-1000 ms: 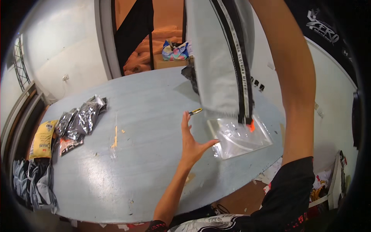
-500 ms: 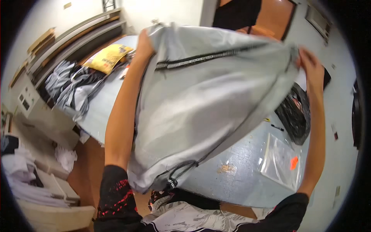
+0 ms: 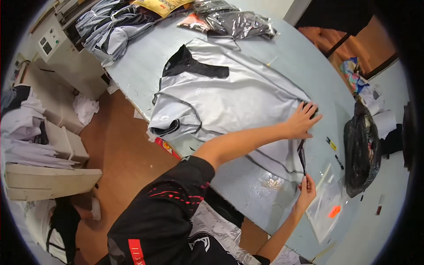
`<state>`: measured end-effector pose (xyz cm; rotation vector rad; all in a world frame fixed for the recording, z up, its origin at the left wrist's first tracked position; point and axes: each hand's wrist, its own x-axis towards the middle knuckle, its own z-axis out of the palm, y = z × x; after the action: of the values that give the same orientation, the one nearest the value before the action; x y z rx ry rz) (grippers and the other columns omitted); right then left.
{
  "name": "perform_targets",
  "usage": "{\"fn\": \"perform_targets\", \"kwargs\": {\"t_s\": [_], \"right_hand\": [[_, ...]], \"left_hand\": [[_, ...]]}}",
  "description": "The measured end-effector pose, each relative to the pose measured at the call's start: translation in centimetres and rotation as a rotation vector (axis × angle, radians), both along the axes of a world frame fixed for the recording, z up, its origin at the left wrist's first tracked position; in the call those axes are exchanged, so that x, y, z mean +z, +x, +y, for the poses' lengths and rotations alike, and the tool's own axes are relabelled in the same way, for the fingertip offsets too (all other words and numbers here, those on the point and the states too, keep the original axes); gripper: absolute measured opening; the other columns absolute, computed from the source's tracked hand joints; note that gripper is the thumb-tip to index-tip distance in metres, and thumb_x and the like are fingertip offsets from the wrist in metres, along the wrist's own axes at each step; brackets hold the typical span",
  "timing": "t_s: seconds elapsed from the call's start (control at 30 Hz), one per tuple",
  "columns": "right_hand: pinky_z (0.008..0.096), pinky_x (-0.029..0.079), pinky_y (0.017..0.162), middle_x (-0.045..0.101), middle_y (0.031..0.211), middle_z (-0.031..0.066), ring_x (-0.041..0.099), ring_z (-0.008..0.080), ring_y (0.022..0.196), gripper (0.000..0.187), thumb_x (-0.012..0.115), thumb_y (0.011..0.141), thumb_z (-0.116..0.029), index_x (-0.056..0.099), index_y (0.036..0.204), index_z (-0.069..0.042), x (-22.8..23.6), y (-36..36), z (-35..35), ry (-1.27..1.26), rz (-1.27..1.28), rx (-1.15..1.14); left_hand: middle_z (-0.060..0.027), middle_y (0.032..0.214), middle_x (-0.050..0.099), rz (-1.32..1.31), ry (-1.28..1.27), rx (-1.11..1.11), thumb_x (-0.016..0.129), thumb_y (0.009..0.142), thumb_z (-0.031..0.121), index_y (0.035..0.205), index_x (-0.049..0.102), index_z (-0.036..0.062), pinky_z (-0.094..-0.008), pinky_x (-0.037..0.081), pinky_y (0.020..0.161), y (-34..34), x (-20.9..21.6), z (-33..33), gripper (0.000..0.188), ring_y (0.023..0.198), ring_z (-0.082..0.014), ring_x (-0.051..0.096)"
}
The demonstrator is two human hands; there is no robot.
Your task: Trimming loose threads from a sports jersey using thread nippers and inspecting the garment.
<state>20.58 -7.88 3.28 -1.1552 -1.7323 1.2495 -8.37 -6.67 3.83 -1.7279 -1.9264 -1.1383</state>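
so there's a light grey shirt (image 3: 238, 99) spread across the middle of the tabletop (image 3: 324, 90), dark collar (image 3: 174, 64) toward the upper left and its dark-edged hem over on the right side of the frame. the two hands are apart from each other: the left hand (image 3: 303, 120) is palm down on the hem end with its fingers spread and nothing gripped, and the right hand (image 3: 305, 192), lower down, is pinching the bottom corner of that hem between thumb and fingers. one cuff (image 3: 167, 128) lies at the left near the table edge, with a bit of something red (image 3: 167, 148) showing just beside it. right of the hands there's a small yellow and black thing (image 3: 331, 143), a black pen (image 3: 339, 162) just below it, then a clear plastic sleeve (image 3: 320, 207) with an orange patch (image 3: 334, 212) on it, and a crumpled black plastic bag (image 3: 361, 154) at the far right of the tabletop. up top you've got a yellow packet (image 3: 163, 6), some dark stuff in shiny clear wrap (image 3: 240, 24), and a bundle of grey and black cloth (image 3: 115, 37) at upper left.
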Motion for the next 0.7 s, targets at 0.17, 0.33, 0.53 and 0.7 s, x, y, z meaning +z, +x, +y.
{"fn": "perform_targets", "kwargs": {"t_s": [0.17,0.33,0.53,0.7], "right_hand": [[0.0191,0.043,0.066,0.061,0.087,-0.002,0.054,0.0031,0.073,0.041,0.069,0.087,0.004,0.059,0.127,0.0,-1.1,0.9,-1.8,-0.052,0.065,0.183],[0.0166,0.037,0.057,0.053,0.074,-0.0059,0.048,0.001,0.063,0.035,0.072,0.084,0.004,0.062,0.117,0.0,-0.3,3.3,-1.2,-0.081,-0.191,0.221],[0.018,0.039,0.054,0.062,0.075,0.0,0.051,0.0019,0.061,0.041,0.079,0.075,0.005,0.063,0.112,-0.001,3.0,6.5,-3.9,-0.344,-0.323,0.275],[0.0179,0.041,0.057,0.063,0.076,-0.003,0.053,0.0017,0.065,0.032,0.079,0.078,0.0,0.067,0.107,0.001,0.9,5.8,-3.3,-0.397,-0.3,0.274]], "left_hand": [[-0.0272,0.151,0.032,0.0,-0.042,-0.069,0.07,0.083,0.049,0.141,0.045,0.0103,-0.0606,0.024,0.111,0.5,-3.8,-7.6,0.075,0.139,-0.0457,0.03],[-0.0256,0.148,0.039,0.075,-0.209,-0.044,0.055,0.09,0.059,0.137,0.052,0.0085,-0.0584,0.024,0.113,-0.5,-4.9,-11.9,0.069,0.138,-0.0437,0.035],[-0.022,0.15,0.038,0.106,-0.316,-0.23,0.054,0.089,0.062,0.139,0.051,0.0088,-0.0586,0.023,0.114,1.0,-4.6,-14.0,0.073,0.141,-0.042,0.033],[-0.0194,0.158,0.027,0.094,-0.455,-0.157,0.064,0.085,0.058,0.147,0.043,0.0145,-0.0593,0.02,0.115,0.3,-2.5,-16.4,0.079,0.144,-0.0415,0.026]]}}
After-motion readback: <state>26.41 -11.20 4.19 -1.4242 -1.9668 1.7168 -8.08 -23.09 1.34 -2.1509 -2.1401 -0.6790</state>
